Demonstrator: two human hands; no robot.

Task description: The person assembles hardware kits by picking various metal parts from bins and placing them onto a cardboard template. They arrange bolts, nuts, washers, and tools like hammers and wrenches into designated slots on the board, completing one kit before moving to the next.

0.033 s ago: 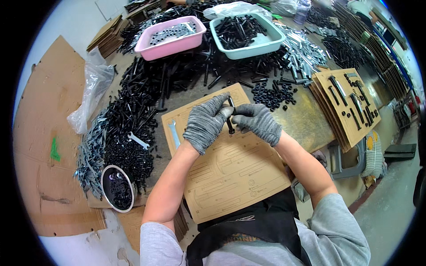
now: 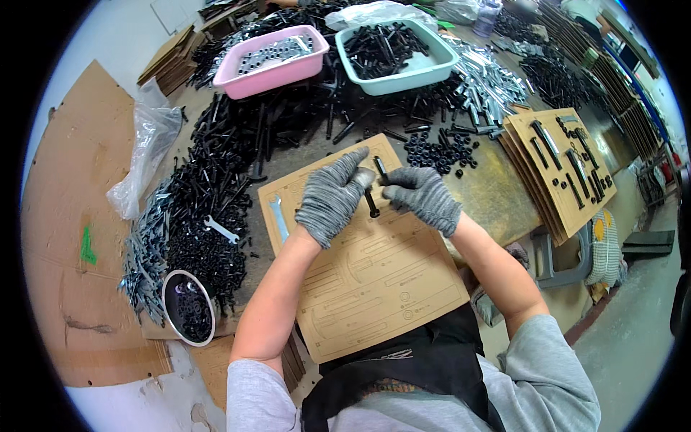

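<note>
My left hand [image 2: 331, 196], in a grey knit glove, is closed on a black bolt [image 2: 371, 206] whose head end points down toward me. Gloved the same way, my right hand [image 2: 425, 197] pinches a second short black bolt-like piece [image 2: 381, 167], tilted and apart from the first. Both hands are over a printed brown cardboard sheet [image 2: 389, 288] that leans from the table toward my lap. On the sheet's left side, beside my left wrist, lies a silver open-ended wrench [image 2: 278, 216].
Black bolts [image 2: 223, 144] heap up at the left, with another wrench [image 2: 222, 229] on them. A white-rimmed bowl [image 2: 211, 317] stands near. Behind are a pink basin [image 2: 270, 85], a teal basin [image 2: 403, 83] and black nuts [image 2: 439, 153]. At right stands a cardboard stack [image 2: 561, 201] with mounted hardware.
The two black pieces, in line between my hands before, are now apart. My right hand has shifted slightly right with the upper piece; my left hand keeps the lower bolt.
</note>
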